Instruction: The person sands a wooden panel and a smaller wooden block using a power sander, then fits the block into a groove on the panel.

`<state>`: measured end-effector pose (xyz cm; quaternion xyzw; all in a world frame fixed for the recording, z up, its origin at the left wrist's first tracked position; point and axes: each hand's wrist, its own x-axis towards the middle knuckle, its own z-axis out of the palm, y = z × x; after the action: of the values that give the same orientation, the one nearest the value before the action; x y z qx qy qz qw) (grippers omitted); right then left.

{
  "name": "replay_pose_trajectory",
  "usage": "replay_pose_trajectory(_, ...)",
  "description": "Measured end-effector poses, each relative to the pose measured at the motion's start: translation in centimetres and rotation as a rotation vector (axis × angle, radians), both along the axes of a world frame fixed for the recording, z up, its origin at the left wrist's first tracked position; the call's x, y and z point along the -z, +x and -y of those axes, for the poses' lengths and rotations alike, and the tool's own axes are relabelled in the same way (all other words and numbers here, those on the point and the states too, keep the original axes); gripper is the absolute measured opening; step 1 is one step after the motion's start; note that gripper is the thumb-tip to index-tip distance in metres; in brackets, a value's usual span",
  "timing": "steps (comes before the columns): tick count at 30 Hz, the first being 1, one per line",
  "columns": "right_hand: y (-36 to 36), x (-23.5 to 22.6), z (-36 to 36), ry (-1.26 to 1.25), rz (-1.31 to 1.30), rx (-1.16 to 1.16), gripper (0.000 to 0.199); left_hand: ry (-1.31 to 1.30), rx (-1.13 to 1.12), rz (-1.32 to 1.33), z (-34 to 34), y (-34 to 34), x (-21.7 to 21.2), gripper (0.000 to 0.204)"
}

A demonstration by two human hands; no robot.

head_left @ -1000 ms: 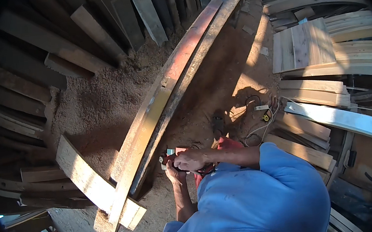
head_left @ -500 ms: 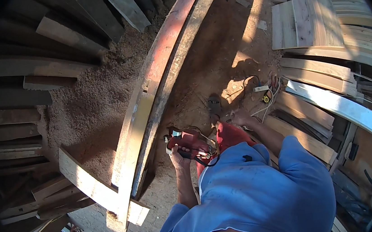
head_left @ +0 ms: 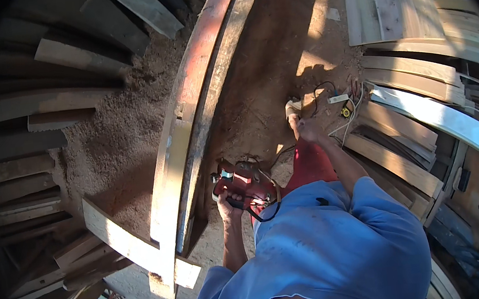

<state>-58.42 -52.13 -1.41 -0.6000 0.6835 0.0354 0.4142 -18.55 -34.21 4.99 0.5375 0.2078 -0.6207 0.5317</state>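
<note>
My left hand [head_left: 229, 205] is wrapped around the dark handle of a red electric planer [head_left: 249, 183], held in front of my waist just right of the beam. A black cord loops off the planer beside my shirt. My right hand [head_left: 309, 130] hangs over my right leg, away from the planer. Its fingers look curled in, and whether anything is in them is hidden. To the left, a long wooden beam [head_left: 181, 106], worn red at its far part and pale at its near part, lies beside a second rough timber [head_left: 217, 73].
A short board [head_left: 121, 235] crosses under the beam's near end. Wood shavings [head_left: 126, 126] cover the floor at left, near stacked planks [head_left: 14, 170]. At right lie more boards [head_left: 391, 11], a white power strip [head_left: 337, 99], a yellow tape measure [head_left: 346, 112] and loose cords.
My right leg has stepped forward, and its foot is farther ahead. My right hand has moved forward too. The planer stays in my left hand, turned slightly. The view has shifted a little.
</note>
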Motion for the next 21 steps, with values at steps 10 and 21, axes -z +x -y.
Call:
replay_pose_trajectory(10,-3.9,-0.1,5.9,0.076,0.086,0.099,0.03,-0.265,0.079,-0.306,2.9,-3.1,-1.5,0.015)
replay_pose_trajectory(21,-7.3,4.9,4.0,0.176,0.023,0.133,0.027,-0.213,0.247,-0.341,5.5,-5.5,0.7,0.022)
